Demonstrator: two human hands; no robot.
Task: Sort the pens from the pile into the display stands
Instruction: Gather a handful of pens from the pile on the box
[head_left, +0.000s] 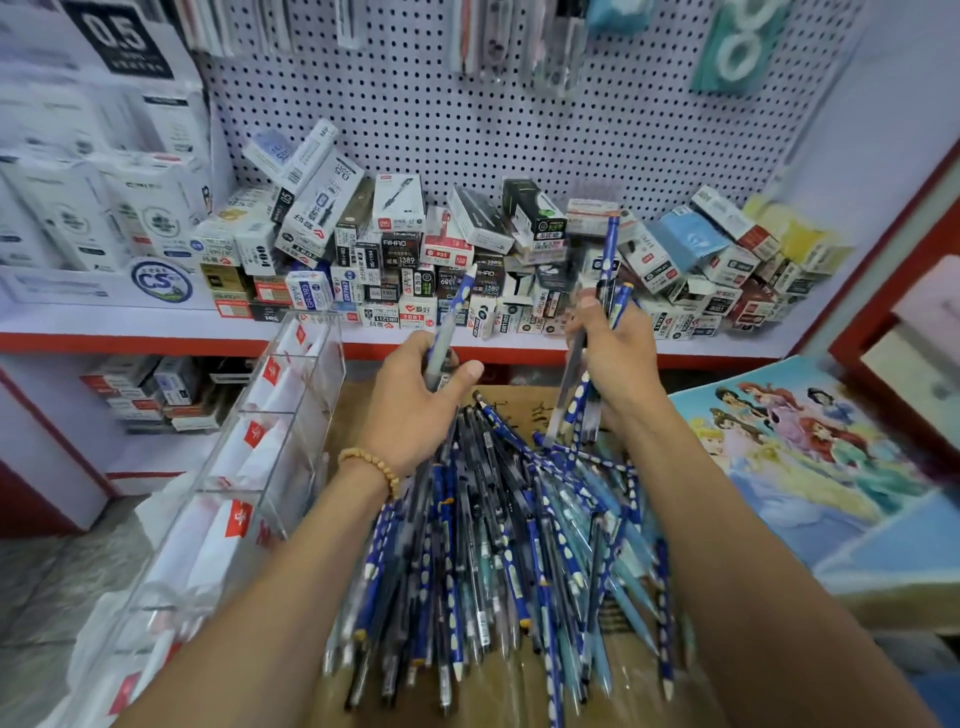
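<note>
A big pile of pens, mostly dark blue with white dots plus some light blue ones, lies on a cardboard box in front of me. My left hand grips one blue dotted pen upright above the pile's far end. To its right, my right hand holds a small bunch of blue pens, their ends sticking up and down out of the fist. A clear acrylic display stand with several compartments and red logos lies at the left of the pile.
A red-edged white shelf behind the hands carries many stacked pen boxes under a pegboard. A cartoon princess picture board lies at the right. Grey floor tiles show at lower left.
</note>
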